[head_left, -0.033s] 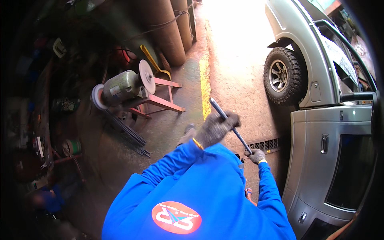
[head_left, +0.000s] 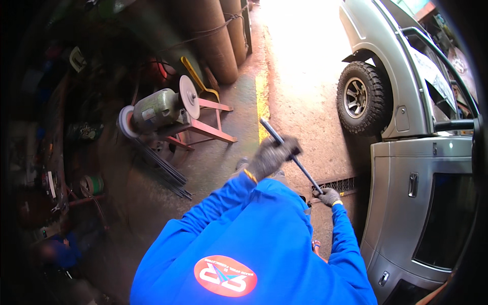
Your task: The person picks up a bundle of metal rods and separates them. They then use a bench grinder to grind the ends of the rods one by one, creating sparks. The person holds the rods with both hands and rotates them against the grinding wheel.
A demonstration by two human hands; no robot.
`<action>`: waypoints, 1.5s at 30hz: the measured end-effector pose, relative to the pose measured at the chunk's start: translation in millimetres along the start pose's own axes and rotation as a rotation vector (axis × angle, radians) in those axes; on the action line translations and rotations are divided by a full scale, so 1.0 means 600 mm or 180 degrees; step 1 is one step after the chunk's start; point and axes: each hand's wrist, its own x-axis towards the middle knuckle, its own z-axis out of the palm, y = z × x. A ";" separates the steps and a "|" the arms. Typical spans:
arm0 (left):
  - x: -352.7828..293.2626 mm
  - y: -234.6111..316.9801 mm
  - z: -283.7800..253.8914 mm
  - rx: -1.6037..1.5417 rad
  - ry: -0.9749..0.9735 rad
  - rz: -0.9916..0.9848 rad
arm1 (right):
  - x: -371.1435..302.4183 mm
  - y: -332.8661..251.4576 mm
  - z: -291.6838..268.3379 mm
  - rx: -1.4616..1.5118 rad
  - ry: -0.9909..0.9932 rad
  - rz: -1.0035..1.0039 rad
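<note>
Grey gloves on the left hand (head_left: 272,156) and right hand (head_left: 329,196), dark metal rod (head_left: 291,155); bright blue sleeves (head_left: 218,218); red and white round patch (head_left: 225,276) at 6 o'clock; pink stand (head_left: 213,122) at 10 o'clock; silver car (head_left: 406,193), black tyre (head_left: 362,97) at 2 o'clock

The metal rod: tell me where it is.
Head view, centre: the metal rod slants between the left hand and right hand, above the floor drain grate.

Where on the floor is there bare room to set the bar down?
Bare floor lies between the bench grinder stand and the truck wheel, along the yellow line. Crowded: thin rods left; drain grate beside the right hand.
</note>
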 end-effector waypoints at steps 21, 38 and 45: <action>0.177 -0.171 -0.378 -0.3072 0.2180 -0.0432 | 0.160 -0.409 -0.391 -0.1746 0.1117 -0.0041; 0.192 -0.181 -0.398 -0.3233 0.2170 -0.0526 | 0.237 -0.438 -0.423 -0.1795 0.0906 -0.0218; 0.196 -0.211 -0.413 -0.3221 0.1972 -0.0447 | 0.278 -0.432 -0.428 -0.1748 0.1046 -0.0514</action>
